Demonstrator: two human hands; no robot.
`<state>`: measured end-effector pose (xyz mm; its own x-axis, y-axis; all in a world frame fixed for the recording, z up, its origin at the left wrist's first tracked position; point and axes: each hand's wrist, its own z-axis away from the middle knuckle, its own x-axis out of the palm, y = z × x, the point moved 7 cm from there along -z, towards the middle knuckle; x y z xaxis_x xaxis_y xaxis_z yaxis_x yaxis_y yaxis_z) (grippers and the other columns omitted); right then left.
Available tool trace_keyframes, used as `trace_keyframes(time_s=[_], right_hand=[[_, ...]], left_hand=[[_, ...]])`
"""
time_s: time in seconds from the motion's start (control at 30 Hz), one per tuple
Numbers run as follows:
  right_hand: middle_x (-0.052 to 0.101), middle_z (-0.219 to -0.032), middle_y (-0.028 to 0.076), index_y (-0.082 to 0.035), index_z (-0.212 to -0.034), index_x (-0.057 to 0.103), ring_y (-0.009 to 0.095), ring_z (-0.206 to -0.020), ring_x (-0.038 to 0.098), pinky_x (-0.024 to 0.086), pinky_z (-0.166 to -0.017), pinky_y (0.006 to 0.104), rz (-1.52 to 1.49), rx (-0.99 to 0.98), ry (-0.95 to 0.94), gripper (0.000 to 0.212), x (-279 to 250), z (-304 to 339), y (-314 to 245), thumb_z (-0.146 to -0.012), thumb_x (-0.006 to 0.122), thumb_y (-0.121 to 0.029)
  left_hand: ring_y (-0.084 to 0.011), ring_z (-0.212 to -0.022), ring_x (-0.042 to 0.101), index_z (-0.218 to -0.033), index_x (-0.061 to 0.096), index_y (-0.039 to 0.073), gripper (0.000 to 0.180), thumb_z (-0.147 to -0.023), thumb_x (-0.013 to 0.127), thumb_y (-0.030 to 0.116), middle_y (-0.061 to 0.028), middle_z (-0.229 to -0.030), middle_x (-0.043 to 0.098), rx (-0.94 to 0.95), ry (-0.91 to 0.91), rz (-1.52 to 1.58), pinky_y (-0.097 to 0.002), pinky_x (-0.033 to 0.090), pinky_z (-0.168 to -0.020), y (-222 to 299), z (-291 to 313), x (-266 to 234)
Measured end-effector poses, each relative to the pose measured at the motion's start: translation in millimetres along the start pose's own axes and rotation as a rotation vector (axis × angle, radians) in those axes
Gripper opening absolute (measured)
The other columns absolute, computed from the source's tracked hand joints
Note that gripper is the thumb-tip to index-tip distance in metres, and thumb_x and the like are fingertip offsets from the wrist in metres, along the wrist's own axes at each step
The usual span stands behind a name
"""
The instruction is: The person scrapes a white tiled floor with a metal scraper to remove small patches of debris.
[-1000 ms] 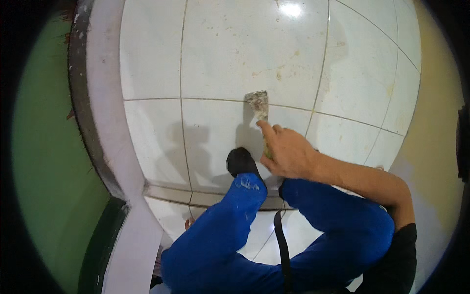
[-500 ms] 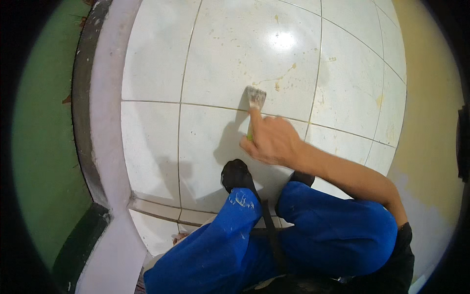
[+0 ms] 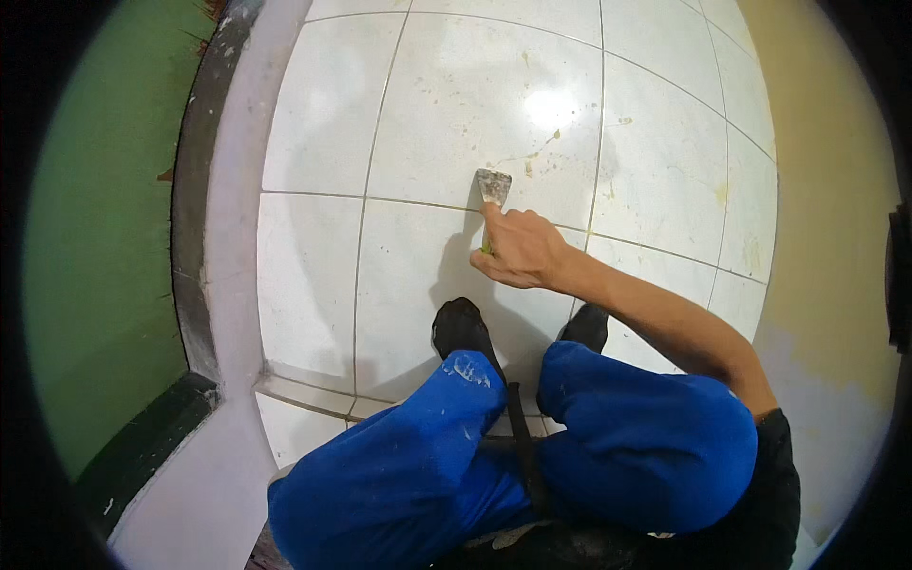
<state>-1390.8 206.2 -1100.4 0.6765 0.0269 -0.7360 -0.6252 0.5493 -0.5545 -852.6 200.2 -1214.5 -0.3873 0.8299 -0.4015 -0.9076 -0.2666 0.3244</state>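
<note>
Here, the scraper (image 3: 494, 186) is over the floor tile (image 3: 418, 142), its blade just past a grout line (image 3: 418, 202); whether it touches, I cannot tell. The right hand (image 3: 525, 249) has its grip clamped round the handle (image 3: 486, 239); the left is out of view. The work looks unfinished: yellowish spots (image 3: 528, 169) remain beyond the blade, while the tile around the feet (image 3: 461, 328) seems mostly clean.
</note>
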Motion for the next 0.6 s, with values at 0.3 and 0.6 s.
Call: trace_keyframes(time_s=[0.3,0.6], right_hand=[[0.063,-0.071,0.031,0.012,-0.107,0.055,0.047,-0.073,0.067,0.054,-0.070,0.0529,-0.004,0.000,0.066,0.056,9,11,-6,-0.083,0.063,-0.037],[0.065,-0.075,0.032,0.011,-0.124,0.057,0.048,-0.076,0.067,0.054,-0.073,0.0528,-0.119,-0.025,0.090,0.064,-5,20,6,-0.079,0.063,-0.034]], left_hand=[[-0.0202,-0.098,0.064,-0.121,0.064,0.004,0.034,-0.097,0.066,0.028,-0.0106,-0.116,0.066,0.187,-0.022,-0.092,-0.0327,0.053,-0.082,42,-16,-3],[-0.0187,-0.098,0.063,-0.125,0.064,0.005,0.036,-0.096,0.067,0.025,-0.0111,-0.118,0.067,0.678,-0.364,-0.141,-0.0318,0.052,-0.084,340,0,10]])
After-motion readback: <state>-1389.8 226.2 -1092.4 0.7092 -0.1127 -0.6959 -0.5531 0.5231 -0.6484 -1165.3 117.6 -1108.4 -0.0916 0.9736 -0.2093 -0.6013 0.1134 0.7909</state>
